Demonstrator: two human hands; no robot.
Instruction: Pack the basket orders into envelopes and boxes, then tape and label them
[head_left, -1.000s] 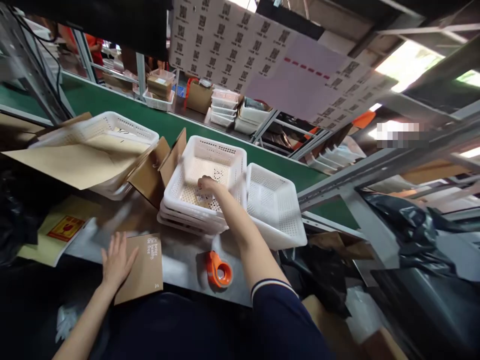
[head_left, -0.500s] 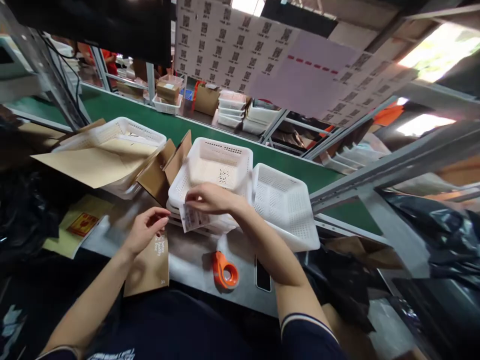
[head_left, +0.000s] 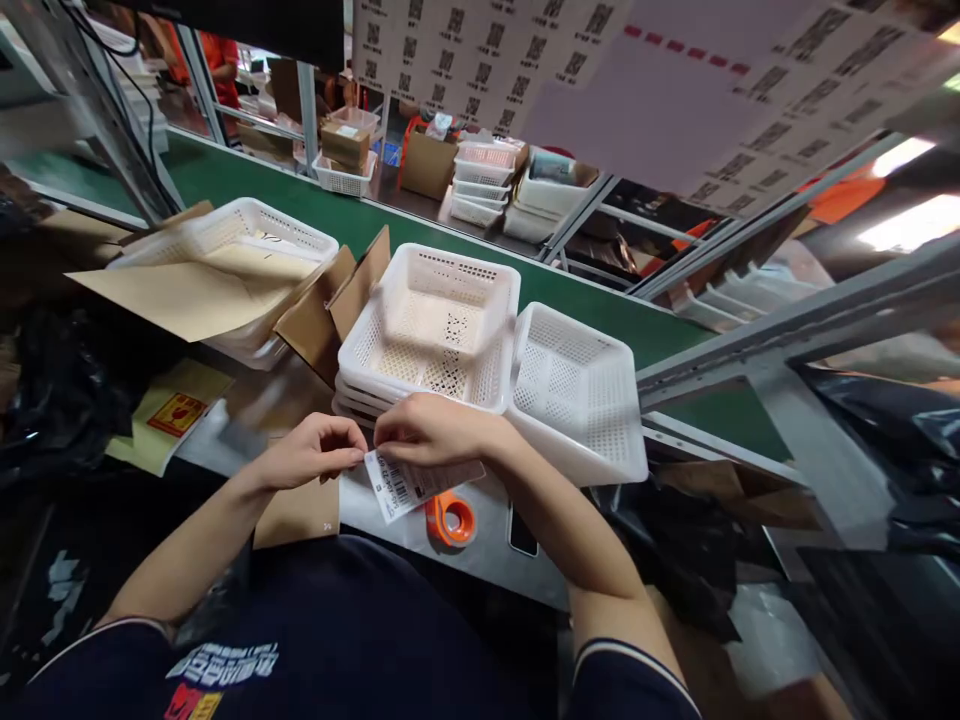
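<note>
Both my hands meet over the near edge of the metal bench. My left hand (head_left: pixel 315 452) and my right hand (head_left: pixel 427 432) each pinch the top edge of a white barcode label (head_left: pixel 416 484). Under the left hand lies a flat brown cardboard envelope (head_left: pixel 298 514). An orange tape dispenser (head_left: pixel 452 518) sits just below the label. Just beyond my hands stands a stack of white perforated baskets (head_left: pixel 431 335).
Another white basket (head_left: pixel 577 395) stands to the right, and one more (head_left: pixel 247 235) at the left holds brown sheets (head_left: pixel 176 298). Open cardboard flaps (head_left: pixel 330 310) lie between them. A green conveyor belt (head_left: pixel 247 185) runs behind. A black phone (head_left: pixel 522 530) and a yellow leaflet (head_left: pixel 174 415) rest on the bench.
My right hand took the label out of the basket and brought it down towards me. My left hand lifted off the brown envelope and came over to pinch the label.
</note>
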